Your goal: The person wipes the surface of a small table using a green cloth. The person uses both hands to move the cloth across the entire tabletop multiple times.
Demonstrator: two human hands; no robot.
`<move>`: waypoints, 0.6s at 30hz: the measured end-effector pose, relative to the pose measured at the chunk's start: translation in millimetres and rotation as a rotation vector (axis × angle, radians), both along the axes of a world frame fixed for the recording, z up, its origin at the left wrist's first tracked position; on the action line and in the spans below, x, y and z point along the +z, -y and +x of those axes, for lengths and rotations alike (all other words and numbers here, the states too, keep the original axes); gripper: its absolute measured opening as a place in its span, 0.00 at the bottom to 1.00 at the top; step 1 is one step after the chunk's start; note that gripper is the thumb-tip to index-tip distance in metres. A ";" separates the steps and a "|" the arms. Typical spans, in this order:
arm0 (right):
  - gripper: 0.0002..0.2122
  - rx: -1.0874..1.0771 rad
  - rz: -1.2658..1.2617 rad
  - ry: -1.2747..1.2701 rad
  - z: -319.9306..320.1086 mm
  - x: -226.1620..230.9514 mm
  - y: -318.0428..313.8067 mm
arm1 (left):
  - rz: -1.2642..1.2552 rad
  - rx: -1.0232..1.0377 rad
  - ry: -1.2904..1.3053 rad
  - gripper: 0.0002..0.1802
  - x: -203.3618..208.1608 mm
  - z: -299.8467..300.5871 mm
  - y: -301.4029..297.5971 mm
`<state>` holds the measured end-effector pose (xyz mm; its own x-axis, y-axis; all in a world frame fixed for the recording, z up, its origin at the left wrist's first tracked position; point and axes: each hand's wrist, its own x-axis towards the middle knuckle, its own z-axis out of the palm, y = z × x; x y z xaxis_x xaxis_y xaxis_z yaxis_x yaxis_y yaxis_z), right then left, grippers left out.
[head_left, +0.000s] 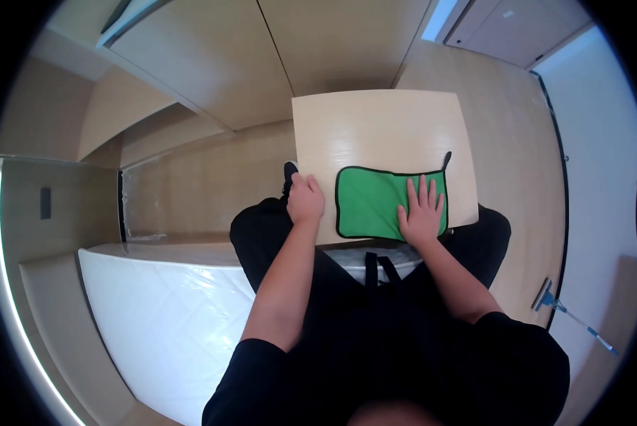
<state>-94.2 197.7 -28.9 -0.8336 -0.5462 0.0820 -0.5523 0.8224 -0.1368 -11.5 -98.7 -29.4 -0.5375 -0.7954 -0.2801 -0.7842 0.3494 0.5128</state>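
Note:
A green cloth (370, 204) with black edging and a small black loop at its far right corner lies spread on the near part of a small pale wooden table (375, 128). My right hand (423, 213) rests flat on the cloth's right side, fingers stretched out and apart. At the table's left edge is my left hand (306, 200), its fingers curled round the edge beside the cloth. Parts of those fingers are hidden from view. The table stands between my legs.
A white mattress (169, 305) with a shiny plastic cover lies to my left. Pale cabinet doors (212, 57) rise beyond the table. A blue-handled squeegee mop (545, 298) leans at the right wall. Wooden floor (503, 142) runs along the table's right side.

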 end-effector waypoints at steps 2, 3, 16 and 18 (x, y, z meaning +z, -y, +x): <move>0.37 -0.042 0.030 -0.009 -0.7 -3.4 11.6 | 0.009 0.000 0.011 0.21 2.0 -1.4 0.7; 0.38 -0.077 0.055 -0.016 -0.1 -5.9 21.2 | 0.003 0.006 -0.003 0.22 2.0 0.7 0.7; 0.39 -0.047 -0.092 -0.088 -99.6 -15.1 232.1 | 0.004 -0.002 -0.019 0.21 2.1 4.9 -2.3; 0.38 -0.061 -0.057 -0.047 -119.8 -13.5 260.6 | -0.016 0.000 -0.023 0.22 -1.3 7.0 -3.2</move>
